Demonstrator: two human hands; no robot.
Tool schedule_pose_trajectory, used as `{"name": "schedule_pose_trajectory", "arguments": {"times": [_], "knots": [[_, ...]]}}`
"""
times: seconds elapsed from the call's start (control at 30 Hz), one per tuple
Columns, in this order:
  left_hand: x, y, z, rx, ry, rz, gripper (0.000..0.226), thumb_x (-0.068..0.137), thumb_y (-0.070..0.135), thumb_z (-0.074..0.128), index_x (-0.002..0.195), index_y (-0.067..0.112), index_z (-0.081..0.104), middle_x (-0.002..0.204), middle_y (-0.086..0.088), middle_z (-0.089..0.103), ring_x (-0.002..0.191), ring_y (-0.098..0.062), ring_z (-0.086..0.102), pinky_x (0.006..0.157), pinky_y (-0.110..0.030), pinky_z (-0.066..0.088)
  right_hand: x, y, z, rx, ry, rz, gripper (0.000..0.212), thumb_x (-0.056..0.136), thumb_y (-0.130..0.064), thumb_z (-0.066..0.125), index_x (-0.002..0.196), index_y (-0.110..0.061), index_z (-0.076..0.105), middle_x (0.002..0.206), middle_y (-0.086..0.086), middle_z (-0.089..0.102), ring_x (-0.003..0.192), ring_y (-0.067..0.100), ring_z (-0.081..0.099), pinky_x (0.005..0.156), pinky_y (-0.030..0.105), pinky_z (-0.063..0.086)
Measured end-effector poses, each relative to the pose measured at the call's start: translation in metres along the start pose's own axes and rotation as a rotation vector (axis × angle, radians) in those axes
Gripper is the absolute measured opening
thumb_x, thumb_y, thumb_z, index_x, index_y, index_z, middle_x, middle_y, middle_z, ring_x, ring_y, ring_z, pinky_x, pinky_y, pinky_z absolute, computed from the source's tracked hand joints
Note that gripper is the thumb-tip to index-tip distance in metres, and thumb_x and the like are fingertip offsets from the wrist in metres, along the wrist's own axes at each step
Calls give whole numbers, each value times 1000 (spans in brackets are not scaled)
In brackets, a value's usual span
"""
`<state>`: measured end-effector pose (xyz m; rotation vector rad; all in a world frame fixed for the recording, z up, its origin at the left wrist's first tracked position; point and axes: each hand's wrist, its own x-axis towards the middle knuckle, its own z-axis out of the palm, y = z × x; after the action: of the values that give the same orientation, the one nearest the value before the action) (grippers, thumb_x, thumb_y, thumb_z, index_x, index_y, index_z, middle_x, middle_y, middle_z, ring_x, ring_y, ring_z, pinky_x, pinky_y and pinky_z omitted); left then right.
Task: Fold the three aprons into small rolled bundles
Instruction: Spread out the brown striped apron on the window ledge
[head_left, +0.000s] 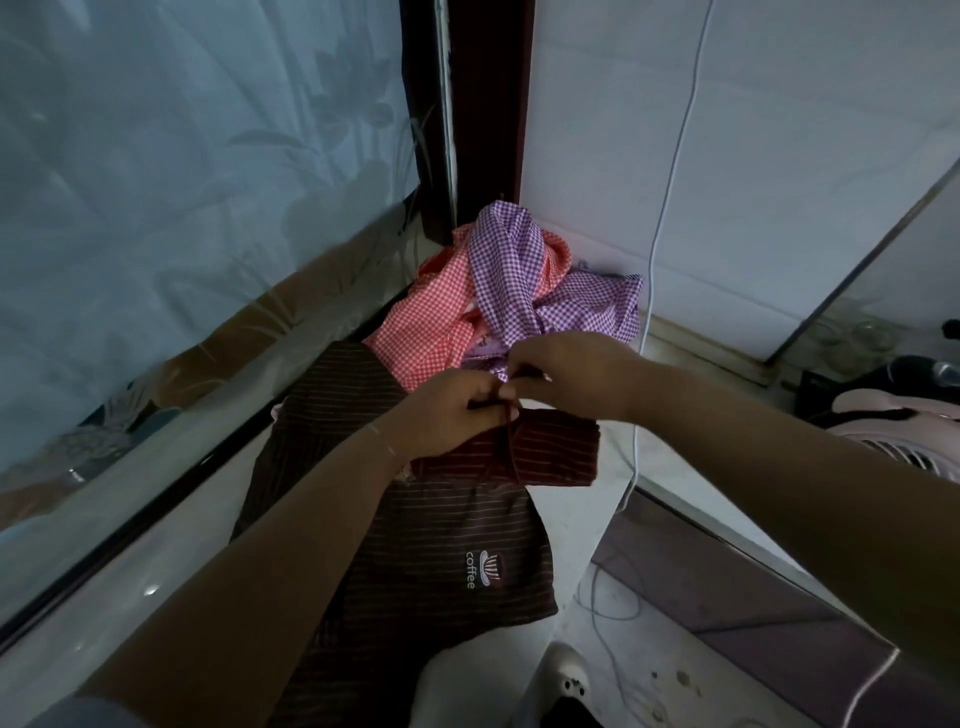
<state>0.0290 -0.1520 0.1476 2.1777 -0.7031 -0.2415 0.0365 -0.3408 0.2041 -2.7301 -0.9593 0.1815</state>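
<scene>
Nearest me, both my forearms reach up from the bottom of the frame and meet just above its middle. Under them lies the brown striped apron (415, 561), spread on the pale worktop (571, 514), with a small "coffee" logo (483, 569) showing lower centre. Its far end is folded into a thick band (556, 454) right of centre. My left hand (449, 413) has its fingers curled, pinching a dark strap (485, 405) at the edge of that band. My right hand (563, 376) comes in from the right, its fingers pinching the same strap, touching the left ones. Beyond the hands, in the corner, the orange checked apron (431, 317) and the purple checked apron (511, 270) lie crumpled together, the purple draped over the orange. A white cable (670, 202) hangs down the wall on the right.
</scene>
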Motion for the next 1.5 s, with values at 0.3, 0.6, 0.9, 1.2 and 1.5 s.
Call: {"name": "schedule_pose_trajectory", "arguments": {"times": [0.3,0.6,0.9,1.2,1.5], "knots": [[-8,15,-9,-248,102,3,10,94,9,55,91,10,65,78,8,64,73,2,58,71,-15,45,-2,23,4,862,101,213,11,88,-20,63,83,-12,69,70,-3,64,59,1,57,60,13,46],[-2,13,-5,-708,502,-322,24,91,25,62,86,2,67,86,-15,68,80,-21,64,78,-39,53,-11,0,48,692,79,277,22,98,-14,48,84,-21,62,71,-6,58,55,-5,52,56,10,39],[-6,-15,7,-325,674,-476,27,90,27,63,72,7,64,70,-9,63,64,-11,54,64,-32,45,-13,-16,58,-328,315,-111,15,87,-21,63,98,-12,68,94,7,63,82,22,61,61,32,51],[-28,-18,31,-482,340,-575,15,91,22,62,93,10,70,81,-2,68,71,-3,59,69,-17,46,-14,-13,75,-160,528,-283,38,102,-32,32,93,-13,63,86,3,64,77,20,57,56,28,45],[-37,3,47,-553,460,-495,14,91,18,62,99,10,70,83,5,67,73,3,59,70,-13,46,-9,-20,78,123,677,-174,26,98,-30,41,91,-12,58,77,7,61,73,12,44,64,14,26]]}}
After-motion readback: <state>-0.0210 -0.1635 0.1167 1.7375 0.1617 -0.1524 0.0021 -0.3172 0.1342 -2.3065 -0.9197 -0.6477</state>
